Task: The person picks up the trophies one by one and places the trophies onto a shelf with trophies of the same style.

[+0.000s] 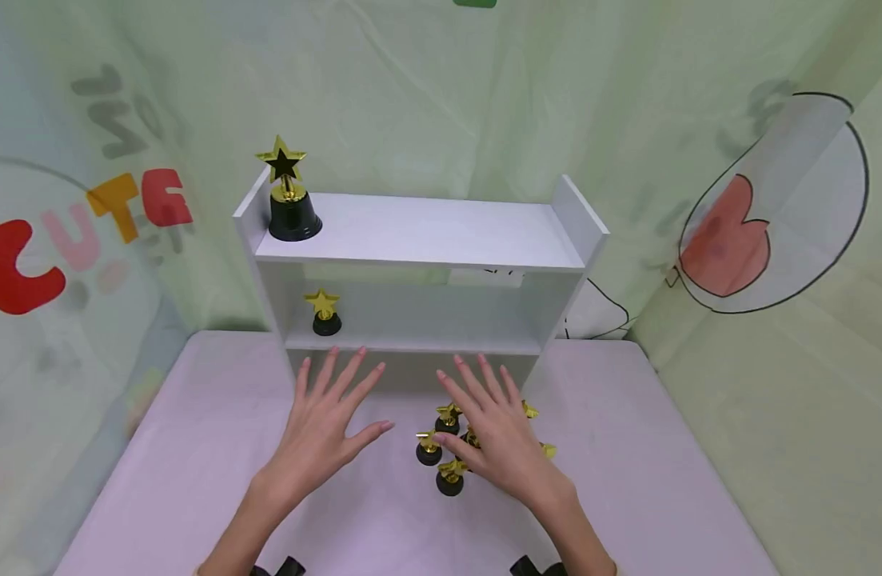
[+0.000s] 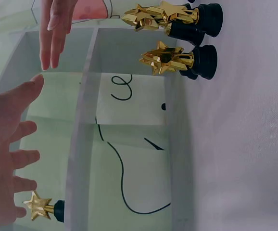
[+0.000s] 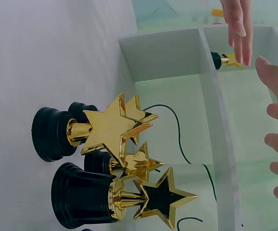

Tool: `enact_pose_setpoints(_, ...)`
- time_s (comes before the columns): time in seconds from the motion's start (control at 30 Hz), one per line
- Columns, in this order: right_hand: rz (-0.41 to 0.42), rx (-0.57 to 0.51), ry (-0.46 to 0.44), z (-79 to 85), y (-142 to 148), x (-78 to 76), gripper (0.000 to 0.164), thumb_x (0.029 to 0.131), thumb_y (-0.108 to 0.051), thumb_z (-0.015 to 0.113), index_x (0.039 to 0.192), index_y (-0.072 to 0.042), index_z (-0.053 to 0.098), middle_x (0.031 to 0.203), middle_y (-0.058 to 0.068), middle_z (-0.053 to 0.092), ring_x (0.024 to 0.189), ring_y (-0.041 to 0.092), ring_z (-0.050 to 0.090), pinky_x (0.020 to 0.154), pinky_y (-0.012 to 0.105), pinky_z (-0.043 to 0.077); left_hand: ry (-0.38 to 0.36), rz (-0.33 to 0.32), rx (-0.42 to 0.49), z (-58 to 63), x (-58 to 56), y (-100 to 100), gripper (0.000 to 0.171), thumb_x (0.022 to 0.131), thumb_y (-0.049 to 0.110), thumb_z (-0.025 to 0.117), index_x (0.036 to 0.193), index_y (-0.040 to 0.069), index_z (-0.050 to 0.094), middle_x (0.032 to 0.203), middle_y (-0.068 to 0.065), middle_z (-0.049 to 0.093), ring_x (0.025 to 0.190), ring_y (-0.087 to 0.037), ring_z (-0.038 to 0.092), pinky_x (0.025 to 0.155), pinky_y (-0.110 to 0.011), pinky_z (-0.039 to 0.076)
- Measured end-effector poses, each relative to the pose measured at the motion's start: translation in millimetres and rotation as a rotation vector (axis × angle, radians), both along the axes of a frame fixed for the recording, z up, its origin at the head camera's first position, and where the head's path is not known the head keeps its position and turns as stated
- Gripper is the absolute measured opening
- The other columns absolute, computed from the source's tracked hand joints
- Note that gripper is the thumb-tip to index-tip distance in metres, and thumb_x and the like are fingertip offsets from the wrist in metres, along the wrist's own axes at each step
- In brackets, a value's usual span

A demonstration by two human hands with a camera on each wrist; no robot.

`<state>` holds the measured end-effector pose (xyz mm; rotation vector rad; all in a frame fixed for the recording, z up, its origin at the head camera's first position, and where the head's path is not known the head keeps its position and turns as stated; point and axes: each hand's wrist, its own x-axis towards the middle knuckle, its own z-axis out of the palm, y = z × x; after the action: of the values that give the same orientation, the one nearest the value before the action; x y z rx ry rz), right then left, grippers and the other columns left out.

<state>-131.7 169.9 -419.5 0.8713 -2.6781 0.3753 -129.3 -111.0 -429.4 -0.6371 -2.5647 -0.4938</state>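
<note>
My left hand (image 1: 317,436) is raised over the table with its fingers spread, holding nothing. To its right, my right hand (image 1: 501,440) is spread the same way above a cluster of small gold star trophies (image 1: 450,478) on black bases, partly covering them. In front of both hands stands a white shelf unit (image 1: 419,232). A larger star trophy (image 1: 292,212) stands at the left end of its top board. On the board below, a small star trophy (image 1: 326,320) stands near the left side. In the right wrist view several trophies (image 3: 81,192) stand close together.
A pale cloth-covered table (image 1: 649,480) lies under everything. Behind it hangs a light green curtain (image 1: 426,96) with printed letters at the left and a heart figure (image 1: 728,240) at the right. Two black objects (image 1: 289,566) show at the bottom edge near the forearms.
</note>
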Motion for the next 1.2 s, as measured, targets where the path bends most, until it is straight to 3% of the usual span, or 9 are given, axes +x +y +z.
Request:
enact_pose_setpoints(0.17, 0.012, -0.010, 0.047, -0.9, -0.9, 2.3, 0.075, 0.100, -0.063, 0.051, 0.161, -0.021, 0.037, 0.169, 0.011, 0.029, 0.157, 0.041, 0.019, 0.121, 0.068, 0.018, 0.029, 0.001, 0.003, -2.2, 1.8, -4.0, 0.079, 0.084, 0.049, 0.079, 0.151, 0.018, 0.054, 0.161, -0.013, 0.044, 0.149, -0.048, 0.033, 0.116, -0.075, 0.019)
enact_pose_setpoints(0.43, 0.011, -0.034, 0.043, -2.7, -3.9, 3.8, 0.080, 0.093, -0.050, 0.071, 0.160, -0.020, 0.040, 0.168, 0.010, 0.031, 0.156, 0.041, 0.022, 0.121, 0.067, 0.018, -0.023, 0.034, -0.001, -1.5, 1.6, -12.3, 0.076, 0.089, 0.051, 0.075, 0.153, 0.017, 0.051, 0.163, -0.012, 0.041, 0.151, -0.041, 0.034, 0.120, -0.069, 0.019)
enact_pose_setpoints(0.67, 0.043, -0.093, 0.096, -4.5, -2.7, 3.7, 0.071, 0.099, -0.058, 0.058, 0.154, -0.014, 0.048, 0.166, 0.012, 0.036, 0.154, 0.042, 0.026, 0.119, 0.065, 0.024, -0.048, 0.067, 0.096, -4.0, 3.9, -17.5, 0.073, 0.089, 0.044, 0.078, 0.151, 0.015, 0.054, 0.156, -0.014, 0.050, 0.142, -0.040, 0.048, 0.120, -0.066, 0.022)
enact_pose_setpoints(0.8, 0.072, -0.121, 0.085, -4.9, -1.3, 3.1, 0.071, 0.100, -0.061, 0.053, 0.150, -0.011, 0.052, 0.164, 0.013, 0.037, 0.154, 0.042, 0.027, 0.119, 0.063, 0.026, -0.092, 0.091, 0.182, -5.5, 5.6, -18.8, 0.066, 0.091, 0.040, 0.078, 0.147, 0.011, 0.057, 0.149, -0.017, 0.056, 0.134, -0.040, 0.056, 0.118, -0.063, 0.028)
enact_pose_setpoints(1.0, 0.086, -0.154, 0.056, -5.8, 0.4, 4.7, 0.068, 0.097, -0.055, 0.064, 0.149, -0.013, 0.053, 0.163, 0.013, 0.039, 0.153, 0.040, 0.029, 0.117, 0.065, 0.029, -0.158, 0.181, 0.314, -3.5, 8.1, -25.6, 0.053, 0.094, 0.031, 0.076, 0.138, 0.005, 0.064, 0.137, -0.018, 0.065, 0.123, -0.041, 0.062, 0.100, -0.063, 0.048)
enact_pose_setpoints(1.1, 0.091, -0.160, 0.054, -6.8, 0.6, 6.6, 0.067, 0.096, -0.051, 0.068, 0.148, -0.013, 0.054, 0.162, 0.014, 0.041, 0.152, 0.041, 0.032, 0.117, 0.065, 0.031, -0.227, 0.243, 0.352, -0.4, 7.9, -31.4, 0.051, 0.097, 0.031, 0.072, 0.138, 0.003, 0.063, 0.136, -0.020, 0.065, 0.123, -0.044, 0.061, 0.095, -0.064, 0.050)
enact_pose_setpoints(1.2, 0.094, -0.166, 0.053, -7.9, 0.6, 8.5, 0.066, 0.096, -0.052, 0.067, 0.147, -0.012, 0.055, 0.161, 0.014, 0.043, 0.150, 0.042, 0.034, 0.117, 0.063, 0.032, -0.313, 0.289, 0.390, 2.5, 6.5, -37.9, 0.052, 0.101, 0.033, 0.066, 0.141, 0.000, 0.059, 0.140, -0.024, 0.061, 0.128, -0.047, 0.057, 0.099, -0.064, 0.048)
